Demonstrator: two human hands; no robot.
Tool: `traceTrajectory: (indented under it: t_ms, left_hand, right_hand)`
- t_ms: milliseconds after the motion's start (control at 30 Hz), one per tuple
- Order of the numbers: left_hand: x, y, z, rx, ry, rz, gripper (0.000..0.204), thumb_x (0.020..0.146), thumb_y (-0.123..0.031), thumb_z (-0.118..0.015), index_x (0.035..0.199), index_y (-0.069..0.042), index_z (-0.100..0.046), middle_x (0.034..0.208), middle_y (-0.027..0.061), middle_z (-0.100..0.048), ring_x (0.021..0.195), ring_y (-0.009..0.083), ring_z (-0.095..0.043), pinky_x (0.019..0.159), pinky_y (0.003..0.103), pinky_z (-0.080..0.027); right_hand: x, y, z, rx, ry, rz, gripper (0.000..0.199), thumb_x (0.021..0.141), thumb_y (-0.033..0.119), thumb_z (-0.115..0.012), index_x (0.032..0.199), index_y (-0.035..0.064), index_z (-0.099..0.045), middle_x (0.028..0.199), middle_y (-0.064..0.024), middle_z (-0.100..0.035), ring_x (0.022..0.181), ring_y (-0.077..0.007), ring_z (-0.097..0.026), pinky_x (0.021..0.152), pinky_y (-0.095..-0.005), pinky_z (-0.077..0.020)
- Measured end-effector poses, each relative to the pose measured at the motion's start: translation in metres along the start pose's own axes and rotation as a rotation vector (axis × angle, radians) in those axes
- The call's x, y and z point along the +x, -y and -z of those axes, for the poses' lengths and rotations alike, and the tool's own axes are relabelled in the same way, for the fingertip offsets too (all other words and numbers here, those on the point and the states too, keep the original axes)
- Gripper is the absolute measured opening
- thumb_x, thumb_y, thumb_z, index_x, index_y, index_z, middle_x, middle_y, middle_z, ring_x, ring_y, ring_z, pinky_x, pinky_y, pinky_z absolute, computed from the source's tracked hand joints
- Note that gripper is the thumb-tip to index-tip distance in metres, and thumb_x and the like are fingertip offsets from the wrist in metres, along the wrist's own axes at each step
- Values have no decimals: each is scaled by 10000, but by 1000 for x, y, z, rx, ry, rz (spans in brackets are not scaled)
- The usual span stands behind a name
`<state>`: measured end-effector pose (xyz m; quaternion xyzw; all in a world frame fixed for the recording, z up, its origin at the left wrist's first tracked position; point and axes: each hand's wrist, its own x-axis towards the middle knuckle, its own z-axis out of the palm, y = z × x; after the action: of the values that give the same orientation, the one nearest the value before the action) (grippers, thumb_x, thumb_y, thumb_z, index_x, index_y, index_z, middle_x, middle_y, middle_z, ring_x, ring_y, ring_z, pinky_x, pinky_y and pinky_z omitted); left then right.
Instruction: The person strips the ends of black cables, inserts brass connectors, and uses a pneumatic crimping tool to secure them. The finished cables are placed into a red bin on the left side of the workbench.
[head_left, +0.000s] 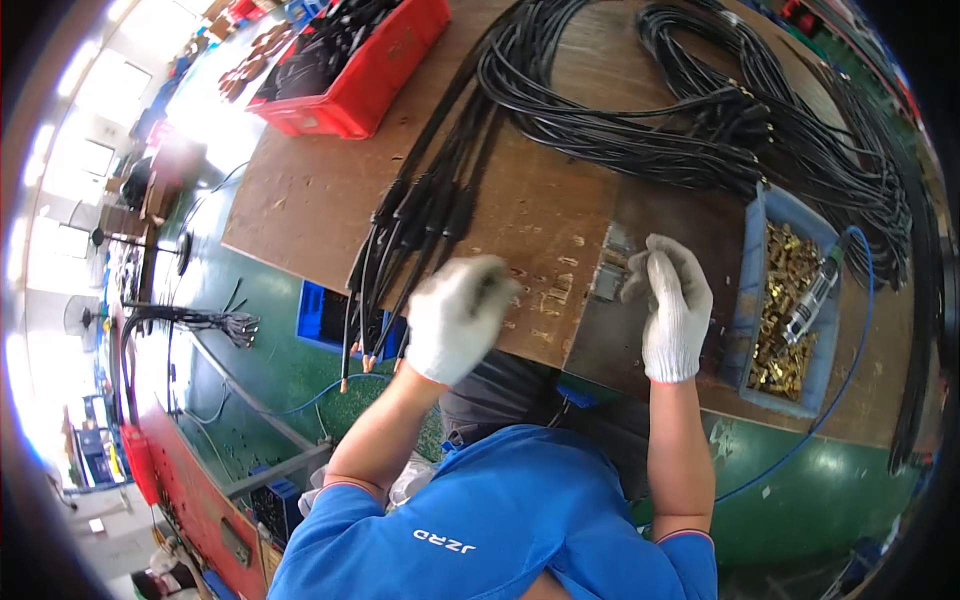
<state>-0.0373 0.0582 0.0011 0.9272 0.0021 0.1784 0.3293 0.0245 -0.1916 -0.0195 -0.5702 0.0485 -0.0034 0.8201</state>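
Note:
My left hand (460, 318), in a white knitted glove, hovers over the near part of the brown tabletop. Its fingers are curled in and slightly blurred; whatever may be in them is hidden. Just left of it, a bundle of black cables (415, 215) with thick moulded sleeves hangs over the table edge, copper-coloured tips downward. My right hand (678, 308), gloved too, is beside a small metal block (611, 265) on the table. Its fingers are loosely bent and apart, with nothing visible in them. Several brass pieces (558, 290) lie between the hands.
A blue bin (745, 318) of brass fittings stands right of my right hand. Across the fittings lies a silver-and-green handheld tool (815, 295) with a blue hose (868, 300). Thick coils of black cable (600, 140) cover the far side. A red crate (375, 85) of black parts sits far left.

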Motion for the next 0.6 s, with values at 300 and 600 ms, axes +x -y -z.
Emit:
traceTrajectory:
  t_ms: [300,600]
  left_hand:
    - [-4,66,69,494,-19,253,245,949,-267,-739,1112,-89,-775,1056,159,-774,947,364,-755,849,434,-591]
    - [-5,39,40,507,346,270,537,923,-327,-756,1375,-70,-623,1079,224,-769,995,409,-757,867,486,-595]
  right_hand:
    - [-24,-5,-19,-131,195,-105,236,1075,103,-660,1260,-38,-700,980,-72,-757,814,-96,-673,748,-252,-550]
    - [-58,-13,-37,-438,433,-40,195,1038,134,-707,1170,-1,-757,923,-106,-775,804,-180,-736,713,-321,-570]
